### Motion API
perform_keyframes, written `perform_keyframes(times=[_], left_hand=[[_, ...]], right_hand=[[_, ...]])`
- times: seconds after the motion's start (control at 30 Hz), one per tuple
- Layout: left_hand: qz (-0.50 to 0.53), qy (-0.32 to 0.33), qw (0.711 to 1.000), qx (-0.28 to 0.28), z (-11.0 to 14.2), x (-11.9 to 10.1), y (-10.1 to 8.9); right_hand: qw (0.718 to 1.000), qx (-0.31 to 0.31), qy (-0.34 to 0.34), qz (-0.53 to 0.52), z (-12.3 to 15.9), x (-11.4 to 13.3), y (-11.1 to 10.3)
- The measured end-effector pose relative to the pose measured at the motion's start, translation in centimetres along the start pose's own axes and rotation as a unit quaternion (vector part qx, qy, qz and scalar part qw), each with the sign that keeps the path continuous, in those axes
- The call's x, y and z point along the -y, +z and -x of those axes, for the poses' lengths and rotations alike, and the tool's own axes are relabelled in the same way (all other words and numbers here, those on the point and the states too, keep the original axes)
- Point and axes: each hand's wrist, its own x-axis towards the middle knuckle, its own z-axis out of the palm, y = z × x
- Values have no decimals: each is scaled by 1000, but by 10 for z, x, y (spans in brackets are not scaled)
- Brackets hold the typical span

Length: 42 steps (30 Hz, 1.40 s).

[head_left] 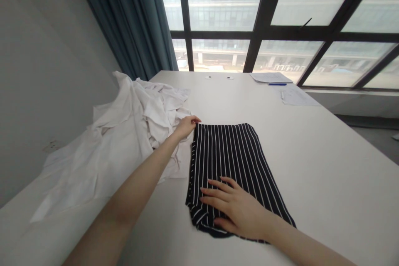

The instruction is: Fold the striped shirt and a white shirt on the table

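A folded black garment with thin white stripes [230, 162] lies on the white table [327, 174] in front of me. My left hand [187, 126] reaches out to its far left corner and pinches the fabric edge there. My right hand [233, 208] lies flat on the near end of the garment, fingers spread and pointing left, pressing it down.
A heap of crumpled white clothes [131, 133] covers the table's left side, next to the striped garment. Papers [293, 95] and a blue pen [277, 84] lie at the far right by the window. A dark curtain [131, 20] hangs at the back left.
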Motion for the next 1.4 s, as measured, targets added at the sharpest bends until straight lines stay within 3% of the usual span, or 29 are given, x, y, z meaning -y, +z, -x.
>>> perform_keyframes(times=[0.2,0.47,0.57,0.7,0.8,0.87,1.0,1.13,1.23,1.4], left_hand=[[-29,33,999,0,16,-9,-3],[-90,70,993,7,24,-8,-4],[-95,88,991,16,27,-7,-3],[-93,87,992,11,26,-3,-2],[-87,76,993,5,23,-1,0],[-82,68,994,1,22,1,0],[-72,57,996,3,19,5,1],[-68,73,995,14,22,1,-1],[-74,105,991,25,32,-9,-3],[-141,230,962,47,61,-26,-7]], right_hand=[[995,-96,12,-20,-2,-3,10],[993,-13,36,-114,7,-15,-23],[987,-9,55,-149,9,-12,-33],[968,-112,62,-214,6,3,-35],[951,-189,25,-245,2,13,-29],[955,-175,-5,-239,0,14,-21],[978,-68,-14,-194,1,9,-9],[984,-93,21,-147,2,8,-12],[989,-109,61,-83,1,8,-18],[993,-48,106,7,7,3,-30]])
